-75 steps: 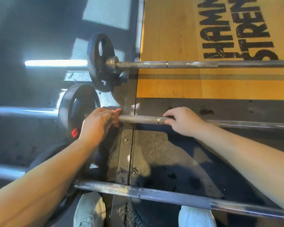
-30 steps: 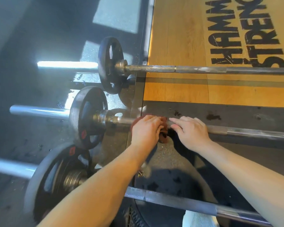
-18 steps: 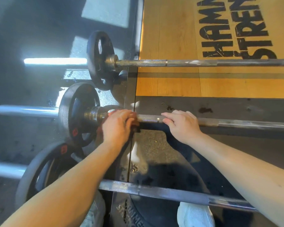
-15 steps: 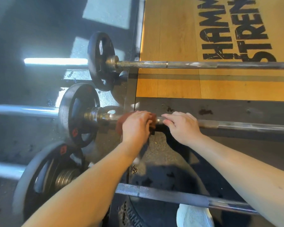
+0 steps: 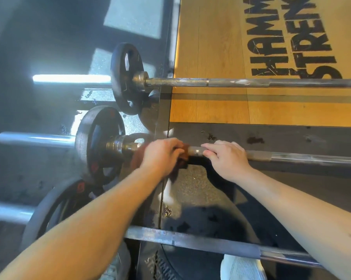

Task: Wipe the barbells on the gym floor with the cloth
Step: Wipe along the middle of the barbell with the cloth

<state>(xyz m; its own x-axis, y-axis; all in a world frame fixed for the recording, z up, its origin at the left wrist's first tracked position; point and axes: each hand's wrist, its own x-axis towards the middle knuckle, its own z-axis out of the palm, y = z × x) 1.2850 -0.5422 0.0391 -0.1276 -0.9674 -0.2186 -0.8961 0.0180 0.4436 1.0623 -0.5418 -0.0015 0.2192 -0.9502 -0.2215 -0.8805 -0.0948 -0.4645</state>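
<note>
Wooden platform (image 5: 211, 57), smooth and orange-tan, printed in worn black block capitals cut off by the frame edge; "HAMM" and "STRE" can be read. Three steel barbells lie parallel on the gym floor. The far bar (image 5: 251, 83) crosses the platform, its shaft dull and rust-flecked, with a slotted black plate (image 5: 126, 77) against a ribbed collar. The middle bar (image 5: 312, 158) lies over speckled black rubber flooring (image 5: 200, 188); it has a knurled grey section and a round plate (image 5: 97, 142) bearing small red marks too blurred to read. The left hand (image 5: 162, 154) is wrapped over a brown cloth (image 5: 182, 156), folded around this shaft just beside the collar. The right hand (image 5: 227, 158) grips the bare knurling just right of the cloth, fingers curled over the top. The near bar (image 5: 211, 242) runs below both forearms, its larger plate (image 5: 55, 209) also red-marked. Raised lettering on a black disc (image 5: 160, 267) at the bottom edge is illegible; a white shoe (image 5: 241, 267) sits beside it.
</note>
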